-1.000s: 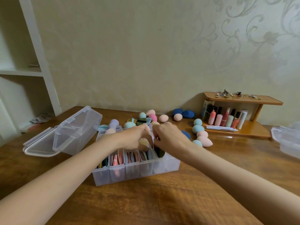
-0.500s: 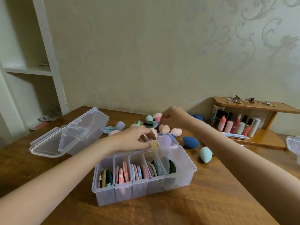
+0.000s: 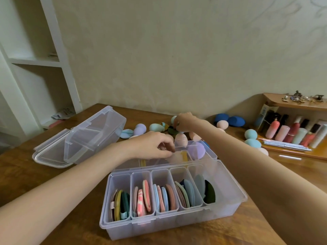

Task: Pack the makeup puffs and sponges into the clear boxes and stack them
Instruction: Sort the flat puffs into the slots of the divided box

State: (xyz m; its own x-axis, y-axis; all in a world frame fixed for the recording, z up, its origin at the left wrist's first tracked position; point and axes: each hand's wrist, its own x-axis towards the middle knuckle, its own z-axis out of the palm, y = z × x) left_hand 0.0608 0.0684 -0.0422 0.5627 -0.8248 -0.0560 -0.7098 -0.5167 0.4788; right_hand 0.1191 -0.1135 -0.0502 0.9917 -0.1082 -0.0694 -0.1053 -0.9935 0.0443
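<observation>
Your left hand is pinching the rear box's rim; your right hand is grasping a dark puff among the loose sponges.

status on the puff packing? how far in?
Partway. Done: near clear box has flat puffs standing in five compartments. In hand: left hand works at the far box; right hand reaches into the loose sponges on the table. Left: those sponges, lid off, no stacking.
</observation>
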